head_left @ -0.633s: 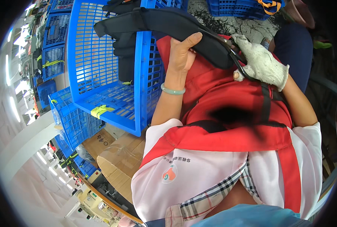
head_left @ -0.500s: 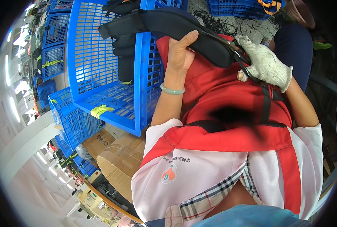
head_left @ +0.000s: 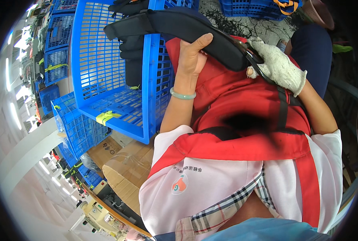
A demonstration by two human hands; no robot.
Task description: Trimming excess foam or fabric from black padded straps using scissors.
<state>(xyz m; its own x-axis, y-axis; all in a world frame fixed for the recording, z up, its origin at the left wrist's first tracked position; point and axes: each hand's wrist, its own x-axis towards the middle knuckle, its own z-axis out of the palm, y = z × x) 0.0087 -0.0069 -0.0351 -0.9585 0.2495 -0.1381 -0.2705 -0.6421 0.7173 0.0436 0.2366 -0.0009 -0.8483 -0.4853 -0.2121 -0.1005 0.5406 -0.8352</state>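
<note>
Head camera: a person in a red apron [head_left: 227, 98] is holding up a black padded piece [head_left: 183, 27] beside a blue crate [head_left: 148, 92], while a pair of scissors [head_left: 257, 68] is meeting its right end.
Padded piece: it is hanging in front of the lap, its long axis running from upper left, over the crate, down to lower right; whether it is touching the rim, one cannot tell.
Bare left hand: this hand [head_left: 194, 56] is gripping the piece right of its middle, thumb pressing the near face, the other fingers passing behind it, mostly out of sight; a pale green bangle [head_left: 183, 94] is circling the wrist.
Gloved right hand: this hand [head_left: 277, 66], in white knit with a bare thumb tip showing, is closing round the scissors' black handles.
Scissors: they are pointing up and left along the piece's upper edge; how far the blades are parting, one cannot tell.
Nearer hand: the left is touching the piece itself; the right is sitting just beyond its rounded lower-right end.
Crate and floor: more black pieces [head_left: 134, 60] are lying in the crate; dark scraps [head_left: 251, 26] are littering the floor beyond.
</note>
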